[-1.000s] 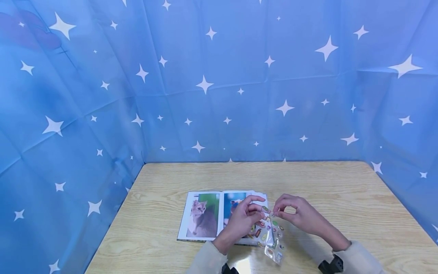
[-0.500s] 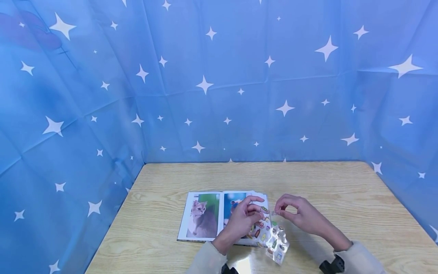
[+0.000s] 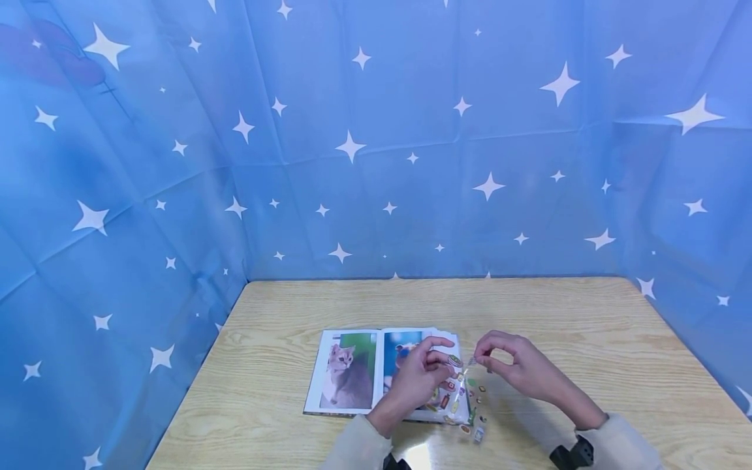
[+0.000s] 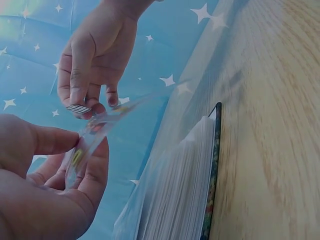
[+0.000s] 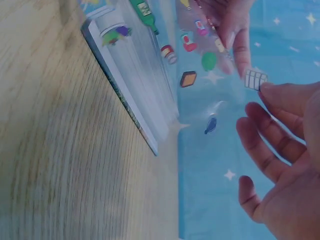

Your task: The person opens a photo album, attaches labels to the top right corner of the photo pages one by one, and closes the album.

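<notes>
A clear sticker sheet [image 3: 463, 403] with small colourful food and bottle stickers is pinched between the thumb and fingers of my left hand [image 3: 411, 382], above an open book's right page. My right hand [image 3: 519, 365], just to the right, pinches a small white sticker with a dark grid [image 5: 256, 79] between thumb and fingertip. In the left wrist view, this grid sticker [image 4: 78, 108] appears striped, close to the sheet's edge. The sheet's lower part hangs past the book's right edge. Its far corner carries a blue sticker [image 5: 211, 125] in the right wrist view.
The open photo book [image 3: 313, 391] lies on the wooden table [image 3: 252, 365]. On its left page is a cat picture [image 3: 349, 375]; the left hand covers part of the right-hand picture [image 3: 402, 346]. A blue star-printed curtain [image 3: 376, 196] hangs behind and at both sides.
My right hand has drawn slightly away to the right and up from the sheet with the grid sticker. The sheet's hanging part swung right, then back left. The left hand stays nearly still.
</notes>
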The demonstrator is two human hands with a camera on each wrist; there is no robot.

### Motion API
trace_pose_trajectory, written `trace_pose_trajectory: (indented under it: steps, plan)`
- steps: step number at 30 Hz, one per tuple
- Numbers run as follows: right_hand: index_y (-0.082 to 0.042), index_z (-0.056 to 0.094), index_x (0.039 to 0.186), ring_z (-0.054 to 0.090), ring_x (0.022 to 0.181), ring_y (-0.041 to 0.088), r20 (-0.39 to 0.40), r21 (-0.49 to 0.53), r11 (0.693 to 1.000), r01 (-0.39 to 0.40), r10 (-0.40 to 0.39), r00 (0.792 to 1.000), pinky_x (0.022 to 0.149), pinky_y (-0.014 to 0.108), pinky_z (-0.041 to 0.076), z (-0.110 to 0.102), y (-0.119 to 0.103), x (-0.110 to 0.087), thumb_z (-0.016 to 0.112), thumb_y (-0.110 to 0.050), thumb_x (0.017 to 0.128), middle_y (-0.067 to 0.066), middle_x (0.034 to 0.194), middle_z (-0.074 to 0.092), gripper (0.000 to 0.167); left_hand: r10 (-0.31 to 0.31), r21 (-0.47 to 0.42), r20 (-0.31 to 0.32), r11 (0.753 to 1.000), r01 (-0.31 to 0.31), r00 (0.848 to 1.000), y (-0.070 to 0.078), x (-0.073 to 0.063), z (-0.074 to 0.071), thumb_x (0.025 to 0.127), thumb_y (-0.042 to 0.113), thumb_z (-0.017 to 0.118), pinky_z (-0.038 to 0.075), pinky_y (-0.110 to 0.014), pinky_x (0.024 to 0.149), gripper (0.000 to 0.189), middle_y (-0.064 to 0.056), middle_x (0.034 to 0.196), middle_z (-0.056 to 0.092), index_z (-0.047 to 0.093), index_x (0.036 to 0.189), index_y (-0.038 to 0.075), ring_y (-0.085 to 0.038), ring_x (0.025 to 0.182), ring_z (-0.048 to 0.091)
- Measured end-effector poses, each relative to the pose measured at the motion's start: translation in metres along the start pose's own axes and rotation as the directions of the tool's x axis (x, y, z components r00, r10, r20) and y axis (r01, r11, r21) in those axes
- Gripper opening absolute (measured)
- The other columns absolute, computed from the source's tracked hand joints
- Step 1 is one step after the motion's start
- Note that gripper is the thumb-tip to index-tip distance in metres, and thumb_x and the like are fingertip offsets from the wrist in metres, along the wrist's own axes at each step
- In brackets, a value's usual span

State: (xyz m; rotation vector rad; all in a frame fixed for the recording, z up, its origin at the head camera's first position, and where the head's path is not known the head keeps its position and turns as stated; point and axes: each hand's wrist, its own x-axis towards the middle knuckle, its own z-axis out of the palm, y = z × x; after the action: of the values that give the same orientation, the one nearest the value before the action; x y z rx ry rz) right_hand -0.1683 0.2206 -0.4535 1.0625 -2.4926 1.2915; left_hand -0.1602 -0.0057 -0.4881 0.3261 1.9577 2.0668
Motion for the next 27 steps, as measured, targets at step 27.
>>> trace_pose_trajectory:
  steps: [27]
  plan:
    - [-0.023, 0.068, 0.094, 0.061, 0.087, 0.005, -0.005, -0.016, 0.989, -0.149, 0.149, 0.989, 0.073, 0.028, 0.052, 0.000, 0.005, -0.003, 0.064, -0.007, 0.096, -0.009, 0.091, 0.068, 0.016, -0.073, -0.053, 0.003, 0.996, 0.073, 0.997, -0.002, 0.002, 0.018, 0.086, -0.008, 0.062, 0.059, -0.034, 0.081, 0.046, -0.010, 0.111, 0.066, 0.057, 0.128, 0.010, -0.026, 0.097, 0.068]
